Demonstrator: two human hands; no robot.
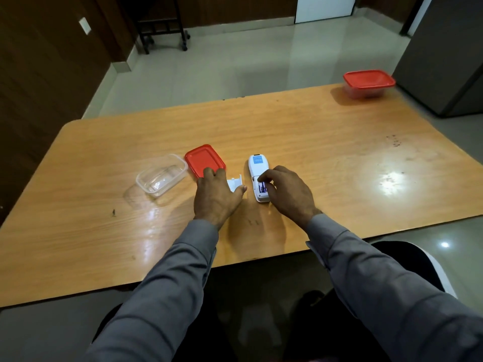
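Note:
A white remote control (257, 167) lies face down in the middle of the wooden table (326, 158), its battery compartment uncovered. My right hand (287, 192) hovers over that compartment, fingers curled and pinching a battery (262, 187) sitting in it. The white battery cover (234, 182) lies on the table just left of the remote. My left hand (215, 197) rests flat on the table beside the cover, thumb touching it and fingertips on the edge of a red lid (203, 159). An empty clear plastic container (162, 176) stands left of the lid.
A second clear container with a red lid (368, 83) stands closed at the table's far right corner. A grey cabinet (444, 53) stands beyond that corner. A black wheeled stand (162, 27) is on the tiled floor at the back.

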